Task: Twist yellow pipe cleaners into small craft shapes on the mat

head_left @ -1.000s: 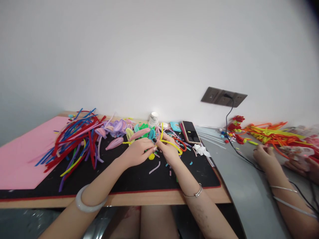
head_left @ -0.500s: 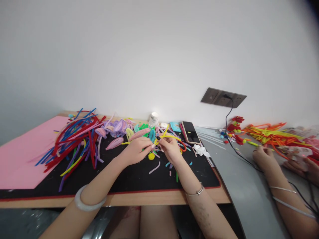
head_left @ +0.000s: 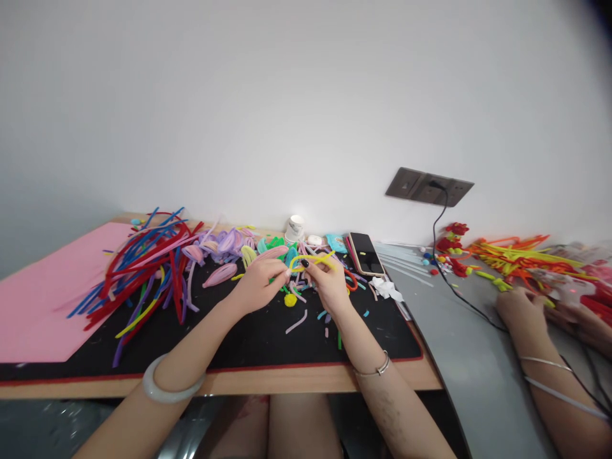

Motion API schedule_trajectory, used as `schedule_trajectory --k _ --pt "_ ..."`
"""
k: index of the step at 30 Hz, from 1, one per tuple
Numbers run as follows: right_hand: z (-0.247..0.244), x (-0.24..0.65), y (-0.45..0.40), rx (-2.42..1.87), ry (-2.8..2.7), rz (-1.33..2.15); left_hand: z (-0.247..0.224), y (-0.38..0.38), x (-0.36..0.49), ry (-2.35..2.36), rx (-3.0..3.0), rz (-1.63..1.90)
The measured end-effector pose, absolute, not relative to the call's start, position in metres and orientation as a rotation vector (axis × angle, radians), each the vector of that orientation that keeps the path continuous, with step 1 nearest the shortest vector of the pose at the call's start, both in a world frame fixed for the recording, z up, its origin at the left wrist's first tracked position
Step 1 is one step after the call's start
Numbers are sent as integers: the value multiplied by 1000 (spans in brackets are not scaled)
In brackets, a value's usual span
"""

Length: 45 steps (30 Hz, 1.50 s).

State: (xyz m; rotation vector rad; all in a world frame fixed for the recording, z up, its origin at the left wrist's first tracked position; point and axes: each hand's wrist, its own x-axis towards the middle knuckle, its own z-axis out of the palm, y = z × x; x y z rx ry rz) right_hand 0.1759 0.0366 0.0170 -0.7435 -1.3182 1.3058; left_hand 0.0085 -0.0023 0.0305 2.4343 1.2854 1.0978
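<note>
A yellow pipe cleaner [head_left: 313, 259], bent into a loop, stretches between my two hands above the black mat. My left hand [head_left: 262, 284] is closed, with thumb and fingertips pinched at the loop's left end. My right hand [head_left: 327, 285] pinches the same pipe cleaner between dark-nailed thumb and finger, and one end sticks out to the right. Behind my left hand lies a pink looped petal shape [head_left: 270, 253]. Below the hands rests a yellow pompom ball [head_left: 290, 299], and a short pale pink piece [head_left: 296, 322] lies in front of it.
Left on the black mat [head_left: 201, 344] is a heap of red, blue and purple pipe cleaners [head_left: 153, 268], beside a pink sheet [head_left: 43, 299]. A paper cup [head_left: 295, 227], phone [head_left: 366, 254] and crumpled tissue [head_left: 386, 289] stand behind. A co-worker's hand [head_left: 521, 312] works at right.
The yellow pipe cleaner has turned from upright strands into a flatter loop between my hands. My hands barely shifted. At right, the co-worker's hands moved, and a yellow piece there changed position.
</note>
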Motion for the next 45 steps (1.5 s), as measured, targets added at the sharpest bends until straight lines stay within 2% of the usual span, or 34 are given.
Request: schedule_trajectory --k 6,13,22,28,36,45 --pt "23 180 33 -631 -1431 1321 33 -1 3 1380 2225 1173" --pt "26 183 33 -648 -1867 1183 37 -3 0 1199 2269 944" --pt "24 186 35 -809 -2024 751 39 -6 2 1191 2269 863" --pt "23 180 31 -841 -1996 852 38 -5 5 1162 2326 842" --pt "23 173 31 -898 -1633 1270 33 -5 8 1240 2658 908" --pt "18 176 31 -848 -1738 1223 26 -4 5 1392 2572 963"
